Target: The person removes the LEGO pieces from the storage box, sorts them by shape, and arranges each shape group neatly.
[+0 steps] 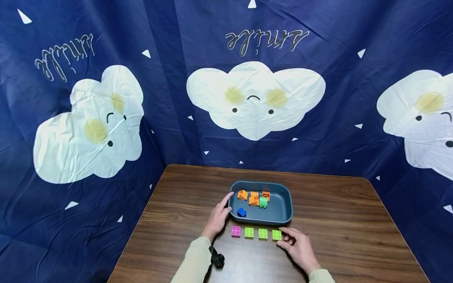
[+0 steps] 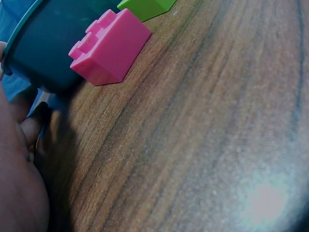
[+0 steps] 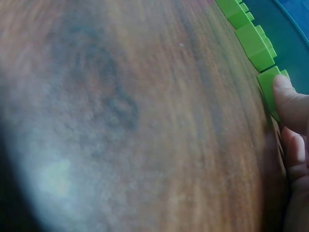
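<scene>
Dark blue curtain (image 1: pixel 162 78) is hanging behind a brown bench (image 1: pixel 166 224). Right hand (image 1: pixel 300 245) is pinching the end brick (image 1: pixel 277 235), light green: grip clamped, thumb on its near side, a finger on its far side. Brick is sitting studs up at the row's right end, just in front of the bin (image 1: pixel 279 205); two green bricks (image 1: pixel 263 234) and a pink brick (image 1: pixel 235 231) are lining up leftward, small gaps between. Left hand (image 1: pixel 216 220) is touching the bin's left side, fingertips apart. Bin is holding orange bricks (image 1: pixel 242 195) and others. For a clean placement, best be keeping the base flat, matching the gaps, releasing both sides evenly.
</scene>
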Available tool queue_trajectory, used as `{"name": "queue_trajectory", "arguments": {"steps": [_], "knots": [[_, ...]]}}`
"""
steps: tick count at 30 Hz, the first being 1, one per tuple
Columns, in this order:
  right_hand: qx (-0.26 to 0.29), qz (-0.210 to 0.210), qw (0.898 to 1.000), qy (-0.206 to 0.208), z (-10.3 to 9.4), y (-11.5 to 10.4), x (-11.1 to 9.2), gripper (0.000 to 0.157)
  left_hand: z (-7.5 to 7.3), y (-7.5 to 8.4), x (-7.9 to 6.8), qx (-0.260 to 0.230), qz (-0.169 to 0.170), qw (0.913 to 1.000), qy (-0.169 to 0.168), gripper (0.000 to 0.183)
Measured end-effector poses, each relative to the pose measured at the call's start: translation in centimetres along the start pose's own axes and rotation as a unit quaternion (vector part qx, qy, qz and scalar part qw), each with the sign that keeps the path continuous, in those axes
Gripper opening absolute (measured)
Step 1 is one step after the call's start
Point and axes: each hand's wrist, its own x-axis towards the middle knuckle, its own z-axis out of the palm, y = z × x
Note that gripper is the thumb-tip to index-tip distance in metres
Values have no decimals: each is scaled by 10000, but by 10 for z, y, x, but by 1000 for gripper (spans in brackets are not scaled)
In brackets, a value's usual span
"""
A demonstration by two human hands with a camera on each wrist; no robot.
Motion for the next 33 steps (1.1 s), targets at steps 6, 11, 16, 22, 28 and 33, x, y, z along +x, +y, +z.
{"name": "queue_trajectory", "arguments": {"steps": [6, 11, 16, 22, 28, 33], "knots": [[21, -41, 9999, 159, -1, 1, -1, 42, 0, 0, 0, 20, 10, 10000, -3, 57], [10, -29, 9997, 262, -2, 1, -3, 44, 1, -1, 0, 26, 13, 10000, 12, 58], [-37, -9, 9994, 333, -6, -3, -6, 42, 1, -1, 1, -20, -24, 10000, 26, 57], [16, -345, 9987, 381, -13, -15, -9, 42, 0, 0, 1, -52, -58, 10000, -2, 57], [133, -1220, 9914, 451, -22, -39, 2, 42, -1, 1, 1, -46, -100, 9999, -16, 57], [10, -1667, 9853, 381, -32, -63, 21, 41, 0, 1, 2, 22, -102, 9999, -17, 58]]}}
